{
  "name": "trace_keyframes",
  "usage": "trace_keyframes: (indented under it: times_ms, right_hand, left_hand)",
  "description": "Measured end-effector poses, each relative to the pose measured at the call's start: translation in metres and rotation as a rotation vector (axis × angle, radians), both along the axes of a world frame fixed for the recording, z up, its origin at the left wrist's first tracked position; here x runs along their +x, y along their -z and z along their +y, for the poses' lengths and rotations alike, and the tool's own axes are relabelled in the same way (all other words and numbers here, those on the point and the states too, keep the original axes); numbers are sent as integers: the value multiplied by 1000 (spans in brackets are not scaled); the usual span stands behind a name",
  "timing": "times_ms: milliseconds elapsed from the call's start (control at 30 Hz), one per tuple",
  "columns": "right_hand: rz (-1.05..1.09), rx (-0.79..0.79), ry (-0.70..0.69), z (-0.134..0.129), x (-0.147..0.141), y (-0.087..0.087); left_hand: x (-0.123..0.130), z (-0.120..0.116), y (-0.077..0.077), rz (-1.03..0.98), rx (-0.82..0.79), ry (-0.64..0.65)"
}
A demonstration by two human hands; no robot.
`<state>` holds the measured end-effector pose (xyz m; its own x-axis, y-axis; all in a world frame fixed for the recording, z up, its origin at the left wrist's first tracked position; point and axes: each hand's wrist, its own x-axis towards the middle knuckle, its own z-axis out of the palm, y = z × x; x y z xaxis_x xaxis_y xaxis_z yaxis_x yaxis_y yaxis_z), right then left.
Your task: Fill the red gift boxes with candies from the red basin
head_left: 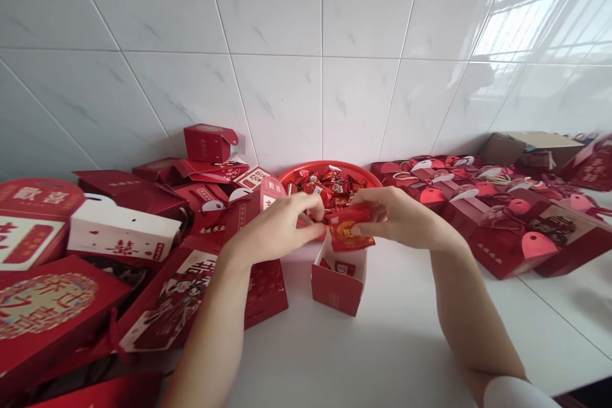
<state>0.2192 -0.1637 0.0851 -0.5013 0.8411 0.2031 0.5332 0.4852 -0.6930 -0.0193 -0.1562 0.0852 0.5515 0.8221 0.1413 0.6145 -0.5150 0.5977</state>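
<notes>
A small red box with a white inside stands with its top open on the white table, and a few small red-wrapped pieces lie in it. Just above its opening, my right hand pinches a shiny red candy packet with gold print. My left hand is at the box's left upper edge, its fingers curled and thumb close to them; what lies between them is hidden. Behind both hands sits a red plastic basket filled with red-wrapped candies.
Red gift boxes and bags are piled on the left, beside a white-sided box. Rows of filled-looking red boxes with handles stand on the right, with a brown carton behind them. A tiled wall closes off the back.
</notes>
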Motion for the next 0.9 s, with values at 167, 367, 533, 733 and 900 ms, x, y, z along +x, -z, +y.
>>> trace_keyframes:
  times_ms: [167,367,533,733,900]
  right_hand:
    - [-212,-14,-21,-5,-9,1]
    - [-384,18,-21,-5,-27,14]
    - [-530,41,1,-5,-33,19]
    - [-665,19,13,-4,-38,21]
    - [-703,37,84,-1,-38,21]
  left_hand:
    - [8,7,14,367,-170,37]
    - [8,15,17,426,-188,16]
    - [4,16,14,460,-244,49]
    - [2,15,12,518,-271,76]
    - [3,13,9,534,-256,79]
